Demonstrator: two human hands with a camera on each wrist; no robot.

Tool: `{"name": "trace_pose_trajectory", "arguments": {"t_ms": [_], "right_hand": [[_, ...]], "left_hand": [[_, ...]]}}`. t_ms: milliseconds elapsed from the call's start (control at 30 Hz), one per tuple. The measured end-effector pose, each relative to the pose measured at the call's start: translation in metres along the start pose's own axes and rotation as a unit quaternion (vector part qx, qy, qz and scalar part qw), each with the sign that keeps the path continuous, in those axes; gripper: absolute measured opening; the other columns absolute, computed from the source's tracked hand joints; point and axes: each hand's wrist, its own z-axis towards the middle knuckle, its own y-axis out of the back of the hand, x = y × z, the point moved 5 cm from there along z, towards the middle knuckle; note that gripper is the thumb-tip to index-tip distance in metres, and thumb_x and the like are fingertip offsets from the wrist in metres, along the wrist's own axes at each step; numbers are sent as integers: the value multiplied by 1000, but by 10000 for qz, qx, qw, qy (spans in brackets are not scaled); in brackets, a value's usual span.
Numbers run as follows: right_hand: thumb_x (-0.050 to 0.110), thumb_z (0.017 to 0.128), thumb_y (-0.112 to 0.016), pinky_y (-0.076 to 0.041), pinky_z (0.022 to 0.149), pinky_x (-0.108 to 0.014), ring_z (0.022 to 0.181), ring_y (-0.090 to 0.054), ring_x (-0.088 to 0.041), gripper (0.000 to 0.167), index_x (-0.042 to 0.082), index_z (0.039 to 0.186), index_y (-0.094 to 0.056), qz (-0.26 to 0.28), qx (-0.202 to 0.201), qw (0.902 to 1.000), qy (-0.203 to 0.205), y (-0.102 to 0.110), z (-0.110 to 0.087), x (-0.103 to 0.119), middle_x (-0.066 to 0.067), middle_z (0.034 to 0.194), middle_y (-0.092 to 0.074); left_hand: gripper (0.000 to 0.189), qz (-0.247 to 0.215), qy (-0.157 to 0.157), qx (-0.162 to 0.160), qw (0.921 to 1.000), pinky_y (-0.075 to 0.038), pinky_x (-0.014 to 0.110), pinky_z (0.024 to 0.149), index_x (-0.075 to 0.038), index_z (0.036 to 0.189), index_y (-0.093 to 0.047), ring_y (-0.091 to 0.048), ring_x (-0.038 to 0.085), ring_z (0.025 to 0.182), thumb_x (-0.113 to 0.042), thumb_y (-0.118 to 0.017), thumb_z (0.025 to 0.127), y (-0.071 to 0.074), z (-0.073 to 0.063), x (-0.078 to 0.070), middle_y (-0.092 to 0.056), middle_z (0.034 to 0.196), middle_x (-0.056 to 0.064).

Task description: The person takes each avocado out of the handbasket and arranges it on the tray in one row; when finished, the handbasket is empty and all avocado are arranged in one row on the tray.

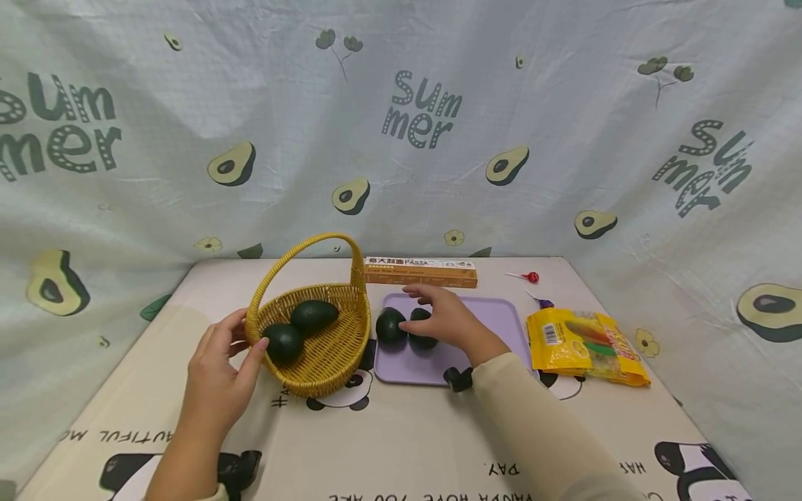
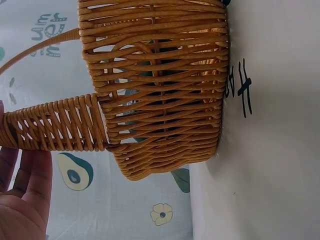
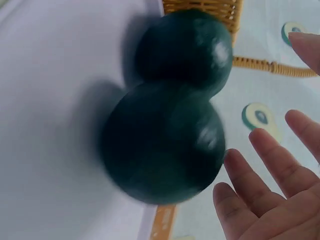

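A yellow wicker basket (image 1: 338, 344) stands left of centre, holding two dark green avocados, one farther back (image 1: 315, 316) and one nearer (image 1: 284, 344). My left hand (image 1: 219, 376) grips the left foot of its arched handle; in the left wrist view the fingers (image 2: 37, 185) lie against the woven handle (image 2: 55, 125). Two more avocados, a left one (image 1: 391, 325) and a right one (image 1: 422, 343), sit side by side on a lilac tray (image 1: 501, 320). Over the right avocado hovers my right hand (image 1: 447, 316), fingers spread and holding nothing; the right wrist view shows them beside the nearer avocado (image 3: 162, 142).
Behind the tray lies a long pasta box (image 1: 420, 273). To the right are a red lollipop (image 1: 532, 277), a purple lollipop (image 1: 545, 303) and a yellow snack bag (image 1: 585, 348). A printed curtain (image 1: 413, 188) hangs along the table's back and sides.
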Motion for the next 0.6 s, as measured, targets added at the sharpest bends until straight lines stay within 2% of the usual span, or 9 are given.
{"name": "trace_pose_trajectory", "arguments": {"t_ms": [333, 600], "right_hand": [[32, 83, -86, -52, 107, -48, 130, -60, -30, 71, 20, 146, -56, -135, 93, 9996, 241, -4, 16, 23, -1, 147, -58], [30, 87, -83, -54, 106, -46, 129, -60, -33, 70, 21, 150, -52, -16, 437, 9981, 426, -13, 31, 42, -5, 149, -55]], "left_hand": [[60, 74, 52, 23, 10000, -30, -8, 92, -4, 143, -51, -67, 31, 105, -2, -77, 89, -5, 1, 1, -61, 115, 16], [60, 54, -8, -52, 10000, -30, -8, 92, -4, 143, -52, -67, 30, 103, 0, -78, 88, -1, 2, -2, -61, 113, 16]]}}
